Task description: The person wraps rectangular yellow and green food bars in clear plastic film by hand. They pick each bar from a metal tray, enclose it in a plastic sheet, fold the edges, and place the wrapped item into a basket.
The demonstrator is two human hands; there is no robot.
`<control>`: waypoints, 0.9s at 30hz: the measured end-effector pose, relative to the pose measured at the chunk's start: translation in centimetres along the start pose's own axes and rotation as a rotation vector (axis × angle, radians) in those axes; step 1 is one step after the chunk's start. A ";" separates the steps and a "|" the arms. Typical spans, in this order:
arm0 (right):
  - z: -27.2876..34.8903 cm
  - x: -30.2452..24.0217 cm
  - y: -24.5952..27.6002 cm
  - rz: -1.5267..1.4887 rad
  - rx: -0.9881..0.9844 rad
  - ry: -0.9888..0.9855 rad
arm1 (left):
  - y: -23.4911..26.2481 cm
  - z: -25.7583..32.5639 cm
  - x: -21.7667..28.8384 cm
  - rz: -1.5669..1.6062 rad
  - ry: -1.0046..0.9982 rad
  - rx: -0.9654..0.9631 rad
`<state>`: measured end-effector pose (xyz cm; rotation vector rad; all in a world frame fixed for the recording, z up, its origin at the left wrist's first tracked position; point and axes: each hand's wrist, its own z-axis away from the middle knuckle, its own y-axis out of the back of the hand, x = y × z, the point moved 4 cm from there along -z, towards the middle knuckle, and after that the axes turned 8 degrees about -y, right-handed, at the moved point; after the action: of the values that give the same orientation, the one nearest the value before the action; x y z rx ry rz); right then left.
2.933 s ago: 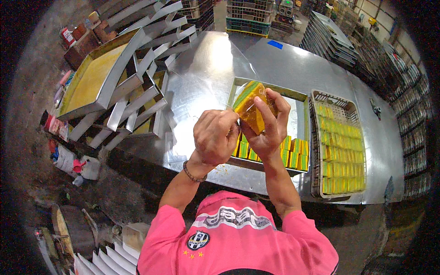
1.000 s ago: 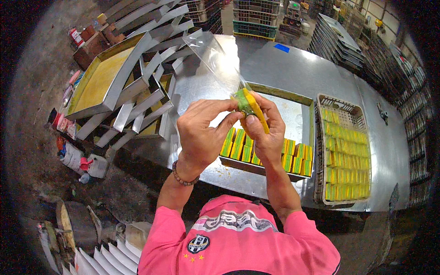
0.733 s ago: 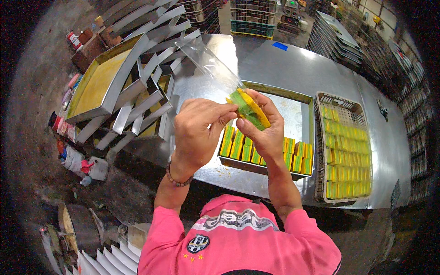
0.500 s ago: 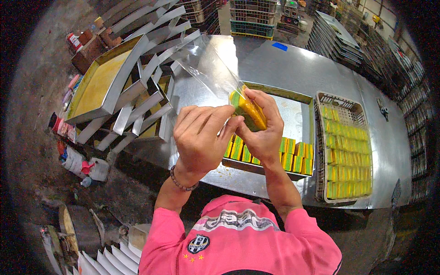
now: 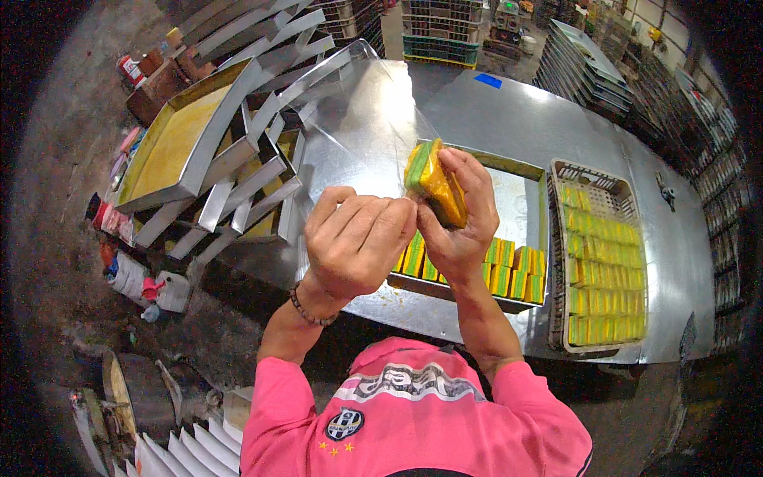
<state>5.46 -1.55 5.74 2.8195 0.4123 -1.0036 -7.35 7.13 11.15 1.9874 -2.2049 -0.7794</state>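
Note:
In my right hand is a block of layered yellow, green and orange cake, tilted up and gripped between thumb and fingers. My left hand is closed beside it, knuckles up, its fingertips against the cake's lower left side. A clear plastic film spreads out beyond this hand, reaching up from the cake toward the metal pans; the exact grip on it is hidden. Below my hands, a shallow metal tray holds rows of similar cake pieces along its near side.
Right of the tray stands a plastic crate with several rows of wrapped-looking cake pieces. Metal pans are stacked crosswise at the left. A blue piece lies on the steel table at the back, and a dark tool lies at the right.
My left hand has curled more tightly and turned knuckles up. The cake has risen slightly and is more upright, and the plastic film has spread wider toward the upper left.

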 end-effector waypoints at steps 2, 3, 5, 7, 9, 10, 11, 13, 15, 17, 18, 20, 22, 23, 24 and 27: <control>-0.1 -0.1 0.0 0.038 0.000 0.015 | 0.1 0.2 0.3 0.014 0.008 -0.078; -0.3 -0.4 0.1 0.072 -0.001 0.032 | 0.0 0.2 0.3 0.030 0.004 -0.070; -0.4 -0.8 0.2 0.090 -0.028 0.062 | -0.1 0.1 0.4 0.056 -0.005 -0.056; -0.4 -0.9 0.2 0.064 -0.075 0.087 | 0.6 0.3 0.1 0.040 0.046 0.033; -0.4 -1.0 0.2 0.075 -0.055 0.105 | 0.8 0.2 0.0 0.022 0.069 0.062; -0.3 -1.1 0.1 0.080 -0.048 0.114 | 0.8 0.3 0.0 0.011 0.072 0.049; -0.3 -1.1 0.1 0.089 -0.041 0.117 | 0.8 0.3 0.0 0.000 0.074 0.035; -0.2 -1.2 0.0 0.108 -0.026 0.124 | 0.6 0.7 -0.2 -0.008 0.050 0.052; -0.3 -1.3 0.1 0.112 -0.020 0.148 | 0.5 0.6 -0.2 -0.019 0.033 0.067; -0.3 -1.3 0.2 0.118 -0.013 0.160 | 0.4 0.2 0.0 -0.026 0.020 0.080; -0.3 -1.3 0.2 0.121 -0.011 0.160 | 0.2 0.3 -0.1 -0.039 0.019 0.082; -0.3 -1.5 0.1 0.119 -0.010 0.156 | 0.3 0.3 -0.2 -0.075 0.018 0.080; -0.3 -1.6 -0.1 0.132 -0.007 0.151 | 0.5 0.0 0.1 -0.106 -0.002 0.057; -0.2 -1.5 -0.2 0.142 -0.026 0.135 | 0.5 -0.1 0.2 -0.118 -0.012 0.047; -0.1 -1.4 -0.3 0.152 -0.045 0.118 | 0.4 -0.1 0.3 -0.120 -0.034 0.013; 0.0 -1.3 -0.4 0.156 -0.078 0.101 | 0.3 0.1 0.8 -0.134 -0.095 -0.083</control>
<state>4.39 -1.41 6.60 2.7893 0.2307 -0.7995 -7.78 6.44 11.00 2.1172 -2.0665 -0.9834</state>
